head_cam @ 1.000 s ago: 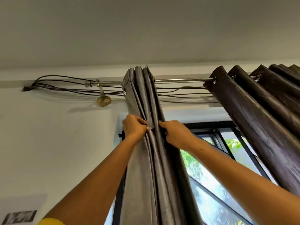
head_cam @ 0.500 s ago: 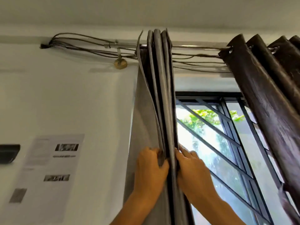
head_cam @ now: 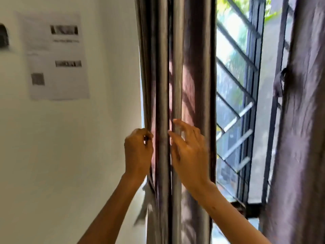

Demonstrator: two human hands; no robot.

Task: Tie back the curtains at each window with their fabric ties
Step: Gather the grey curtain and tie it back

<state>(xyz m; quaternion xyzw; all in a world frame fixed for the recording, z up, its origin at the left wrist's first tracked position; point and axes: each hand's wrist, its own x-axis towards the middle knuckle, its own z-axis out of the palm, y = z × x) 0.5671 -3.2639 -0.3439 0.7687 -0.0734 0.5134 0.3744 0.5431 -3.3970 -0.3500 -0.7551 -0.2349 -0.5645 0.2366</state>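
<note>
- Left hand [head_cam: 138, 152] grips the left folds of the gathered curtain [head_cam: 175, 85], which hangs beside the wall; right hand [head_cam: 189, 152] is released, fingers spread on the front folds.
- Keep pleats stacked evenly before tying.
- Both hands are now lower than 0.5 s ago; the rod is out of view.

Two bare forearms, no sleeves visible
</note>
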